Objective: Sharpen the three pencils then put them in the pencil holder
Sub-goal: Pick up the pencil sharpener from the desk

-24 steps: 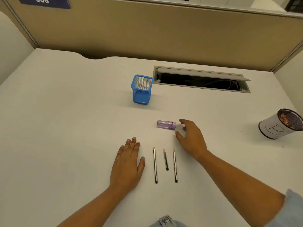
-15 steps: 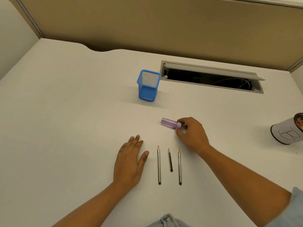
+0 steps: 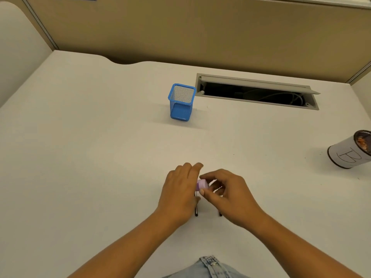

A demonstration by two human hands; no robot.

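Observation:
The purple sharpener is lifted just above the desk, between both hands. My right hand pinches its right end with thumb and fingers. My left hand wraps over its left end, which is hidden. The three pencils lie underneath, mostly covered by my hands. Only the near end of the left pencil and of the right pencil show; the middle one is out of sight. The blue mesh pencil holder stands upright and empty, farther back on the white desk.
A white paper cup marked with a letter stands at the right edge, holding shavings. Behind the holder an open cable slot is cut into the desk. A beige partition wall runs along the back.
My right hand closed on the sharpener, lifted it and brought it back over the pencils. My left hand left the desk and moved right to meet the sharpener.

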